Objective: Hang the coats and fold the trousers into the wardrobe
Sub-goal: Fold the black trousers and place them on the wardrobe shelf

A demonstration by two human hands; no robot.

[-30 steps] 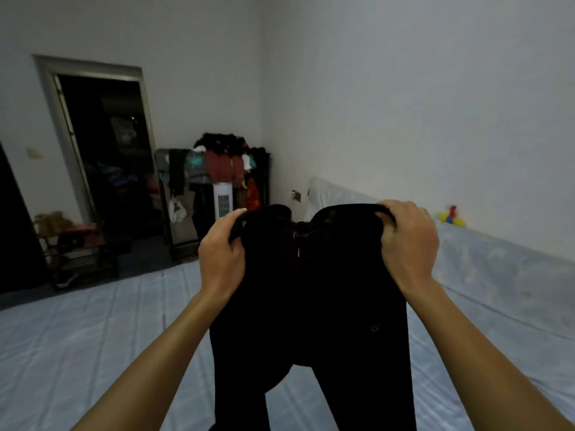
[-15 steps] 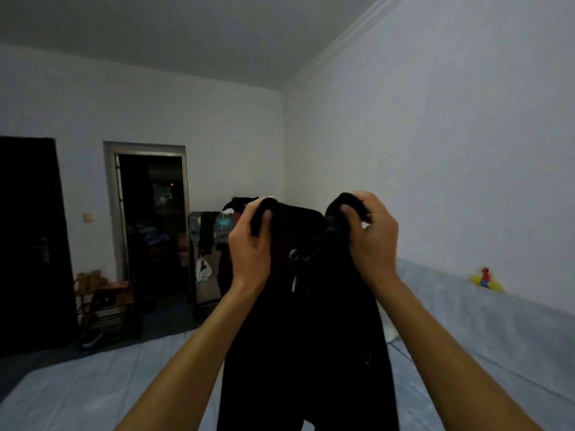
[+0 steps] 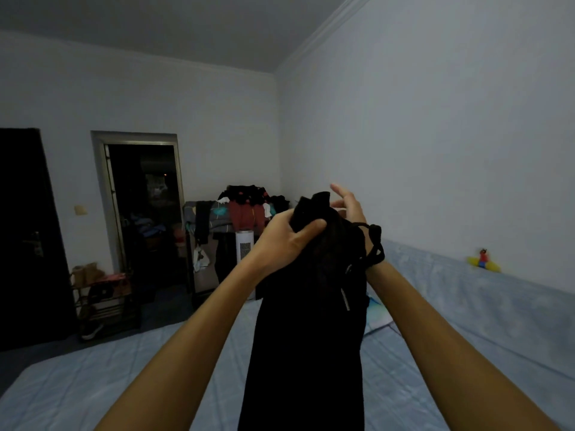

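Note:
Black trousers hang lengthwise in front of me above the bed, the two waist halves brought together at the top. My left hand grips the bunched waistband, thumb across the front. Behind the waistband, my right hand shows spread, straight fingers, and the trousers hide its palm. A black drawstring loops over my right wrist. No wardrobe or coat is plainly visible.
A light blue bed fills the lower view, with a pillow by the right wall. A rack piled with clothes and a white tower heater stand at the far corner. An open doorway and a shoe shelf are at left.
The two waistband halves came together into my left hand. My right hand let go and opened its fingers behind the fabric. The view tilted upward.

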